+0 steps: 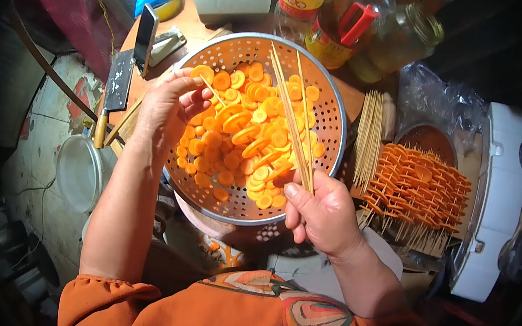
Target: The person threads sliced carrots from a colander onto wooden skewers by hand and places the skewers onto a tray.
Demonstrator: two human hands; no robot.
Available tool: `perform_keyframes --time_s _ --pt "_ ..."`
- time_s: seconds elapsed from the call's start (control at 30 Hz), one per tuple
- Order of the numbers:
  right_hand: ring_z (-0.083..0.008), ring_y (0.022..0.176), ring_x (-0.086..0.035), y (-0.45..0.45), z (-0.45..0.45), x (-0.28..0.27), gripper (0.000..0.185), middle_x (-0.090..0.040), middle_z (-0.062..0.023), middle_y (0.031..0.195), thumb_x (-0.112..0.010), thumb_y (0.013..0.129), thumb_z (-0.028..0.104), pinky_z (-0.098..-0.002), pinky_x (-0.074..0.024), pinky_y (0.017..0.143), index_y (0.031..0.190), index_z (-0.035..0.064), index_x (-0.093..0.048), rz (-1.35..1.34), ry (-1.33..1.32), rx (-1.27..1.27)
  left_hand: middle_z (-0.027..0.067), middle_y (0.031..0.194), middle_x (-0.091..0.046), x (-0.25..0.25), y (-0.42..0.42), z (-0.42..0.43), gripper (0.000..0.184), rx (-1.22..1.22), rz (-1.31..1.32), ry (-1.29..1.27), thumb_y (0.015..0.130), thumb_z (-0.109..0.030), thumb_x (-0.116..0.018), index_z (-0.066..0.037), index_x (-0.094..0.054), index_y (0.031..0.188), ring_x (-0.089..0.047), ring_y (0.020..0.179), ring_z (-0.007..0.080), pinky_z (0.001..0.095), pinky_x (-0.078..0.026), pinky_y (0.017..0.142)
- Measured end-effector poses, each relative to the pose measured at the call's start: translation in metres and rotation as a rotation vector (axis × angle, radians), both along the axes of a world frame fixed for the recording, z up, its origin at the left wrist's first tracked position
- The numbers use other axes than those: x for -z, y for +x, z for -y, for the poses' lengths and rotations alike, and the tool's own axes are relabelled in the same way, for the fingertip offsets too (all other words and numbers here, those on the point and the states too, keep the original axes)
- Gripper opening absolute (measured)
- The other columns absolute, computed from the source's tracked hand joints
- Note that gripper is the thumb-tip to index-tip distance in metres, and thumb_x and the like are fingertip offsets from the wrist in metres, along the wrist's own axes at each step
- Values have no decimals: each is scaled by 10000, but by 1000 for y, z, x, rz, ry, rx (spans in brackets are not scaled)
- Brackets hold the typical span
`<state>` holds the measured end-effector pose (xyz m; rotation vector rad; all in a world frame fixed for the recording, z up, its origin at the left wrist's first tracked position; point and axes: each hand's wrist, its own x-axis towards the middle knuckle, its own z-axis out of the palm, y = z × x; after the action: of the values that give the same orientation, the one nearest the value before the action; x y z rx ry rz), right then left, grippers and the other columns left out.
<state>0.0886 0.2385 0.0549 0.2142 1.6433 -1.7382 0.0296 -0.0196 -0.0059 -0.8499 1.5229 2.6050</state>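
Observation:
My left hand (pixel 175 100) pinches a round carrot slice (pixel 202 72) at the pointed end of a skewer. Several carrot slices (pixel 238 122) are threaded along that skewer, which slants down to my right hand (pixel 325 214). That hand is closed around it and a few bare bamboo skewers (pixel 295 125) that point up and away. Beneath both hands is a perforated metal colander (pixel 332 116), holding a heap of loose carrot slices (pixel 211 151). My right palm and the skewers' lower ends are partly hidden by the fingers.
At right lie a bundle of bare skewers (pixel 369 133) and a stack of filled carrot skewers (pixel 421 186), beside a white foam box (pixel 492 200). A cleaver (pixel 116 84) and a phone (pixel 145 39) are at left. Jars and a red-handled bottle (pixel 355 26) stand behind.

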Motion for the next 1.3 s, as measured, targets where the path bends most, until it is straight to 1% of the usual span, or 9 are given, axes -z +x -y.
perform_keyframes --time_s 0.23,0.5,0.57,0.7,0.8,1.07,1.17,1.23,1.3 --pt "-47 406 -437 1 1 -2 181 -528 -26 597 -482 918 149 -174 -378 372 1004 -8 -512 -17 30 -38 59 815 -587 -2 1 4 116 -58 -48 50 793 -13 -570 -38 -528 898 -621 692 153 255 -556 626" --pt "-48 402 -437 2 0 0 185 -528 -26 594 -490 919 151 -171 -367 365 1007 -10 -508 -21 23 -35 52 786 -609 0 2 2 68 -57 -76 4 793 -23 -586 -62 -555 839 -620 673 140 260 -548 625" --pt "-49 400 -437 2 0 1 184 -528 -26 593 -491 919 151 -171 -367 365 1006 -11 -508 -21 25 -32 46 798 -622 2 3 -1 59 -68 -120 -87 801 -49 -592 -71 -565 849 -619 666 135 271 -549 629" --pt "-62 380 -437 1 2 3 155 -529 -38 582 -490 917 115 -170 -364 353 1003 -14 -501 -10 15 20 36 809 -628 0 8 -16 70 -12 -123 -47 800 -88 -606 -79 -574 862 -622 692 130 268 -536 637" --pt "-62 385 -441 -1 1 5 147 -529 -36 579 -483 918 117 -178 -368 357 975 -15 -512 -43 7 29 15 793 -617 1 14 -27 107 74 -79 -35 819 -136 -582 -89 -556 912 -612 671 102 220 -508 601" --pt "-65 384 -445 0 1 5 139 -525 -31 569 -482 916 123 -189 -372 360 915 -10 -522 -68 16 33 4 744 -575 -7 17 -35 70 60 -49 -35 794 -111 -607 -69 -573 838 -560 670 83 237 -493 634" --pt "-58 385 -441 1 1 5 171 -529 -39 586 -474 918 111 -167 -372 358 999 -30 -524 -66 20 30 4 738 -572 -5 18 -32 59 85 -83 -39 796 -106 -601 -65 -569 824 -559 665 82 233 -494 628" --pt "-64 387 -446 0 2 5 142 -526 -32 573 -481 917 129 -187 -369 362 924 -8 -518 -69 13 32 8 739 -574 -2 16 -31 48 90 -101 -32 797 -99 -589 -65 -566 821 -560 660 82 234 -497 629" --pt "-64 387 -446 0 3 6 143 -526 -34 575 -479 919 130 -186 -368 362 930 -9 -514 -69 3 41 11 745 -579 -3 15 -31 45 89 -102 -37 795 -91 -582 -61 -567 825 -568 668 85 236 -500 630"
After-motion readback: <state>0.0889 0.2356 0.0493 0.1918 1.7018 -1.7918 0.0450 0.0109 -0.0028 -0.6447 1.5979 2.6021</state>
